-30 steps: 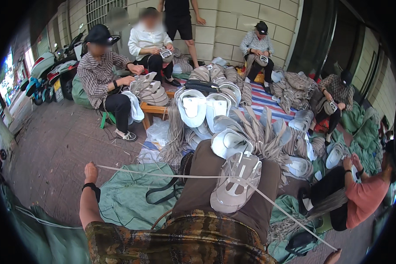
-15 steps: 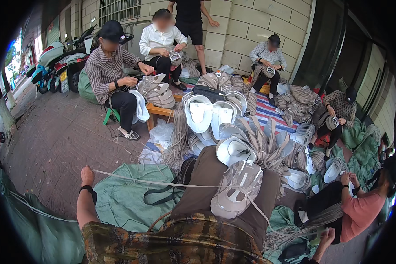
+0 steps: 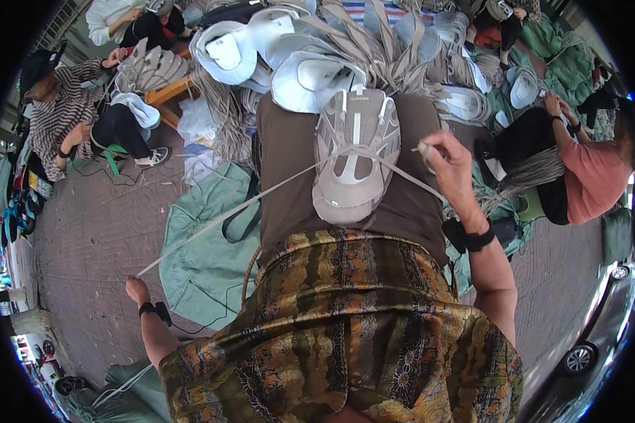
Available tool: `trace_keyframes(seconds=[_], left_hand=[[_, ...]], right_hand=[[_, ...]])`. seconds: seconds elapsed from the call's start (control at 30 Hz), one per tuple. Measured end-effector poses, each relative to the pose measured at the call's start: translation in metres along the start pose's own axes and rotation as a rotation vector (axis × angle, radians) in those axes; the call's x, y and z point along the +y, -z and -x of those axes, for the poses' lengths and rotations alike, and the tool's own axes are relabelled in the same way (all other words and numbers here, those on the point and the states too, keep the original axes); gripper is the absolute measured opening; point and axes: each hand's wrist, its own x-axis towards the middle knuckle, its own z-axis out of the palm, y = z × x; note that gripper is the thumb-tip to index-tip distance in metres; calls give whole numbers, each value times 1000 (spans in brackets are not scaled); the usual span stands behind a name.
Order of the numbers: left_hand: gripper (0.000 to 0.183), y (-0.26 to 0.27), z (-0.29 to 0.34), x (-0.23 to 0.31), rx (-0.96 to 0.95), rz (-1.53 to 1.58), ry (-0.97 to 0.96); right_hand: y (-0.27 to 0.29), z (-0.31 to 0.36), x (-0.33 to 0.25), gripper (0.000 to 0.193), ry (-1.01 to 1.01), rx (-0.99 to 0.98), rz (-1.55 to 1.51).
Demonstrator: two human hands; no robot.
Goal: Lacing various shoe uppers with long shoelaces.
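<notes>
Two sides of the pale lace [image 3: 360, 149] want even tension, I judge, my left hand [image 3: 137, 290] gripping one taut run, my right hand [image 3: 450, 166] pinching what looks like the other's tip, with the shoe [image 3: 343, 202] resting on my lap [image 3: 282, 141].

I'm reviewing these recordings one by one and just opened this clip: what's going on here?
A grey shoe rests on the person's lap, with a long pale lace across it. The left hand holds the lace, drawn out straight to the left. The right hand is raised beside the shoe, pinching a small pale tip, probably the lace's other end. More shoes are heaped in front, and a co-worker in a salmon shirt sits to the right.
</notes>
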Motion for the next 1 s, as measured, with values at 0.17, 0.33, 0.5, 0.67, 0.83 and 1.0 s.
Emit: trace_keyframes(seconds=[0.17, 0.33, 0.5, 0.67, 0.83, 1.0], left_hand=[[22, -7, -6, 27, 103, 21, -52], [20, 7, -7, 120, 101, 286, -255], [13, 74, 29, 259, 119, 674, -589], [12, 152, 84, 378, 62, 905, -844], [13, 200, 126, 447, -32, 1044, -951], [16, 215, 151, 503, -429, 1490, -848]], right_hand=[[-37, -15, 4, 7, -29, -17, -92], [-51, -14, 9, 7, 3, -35, -135], [-54, -20, 13, 8, 103, -41, 24], [-58, -27, 14, 7, 117, -39, 77], [-56, -24, 14, 7, 145, -17, 221], [-57, -29, 9, 10, 244, -49, 332]])
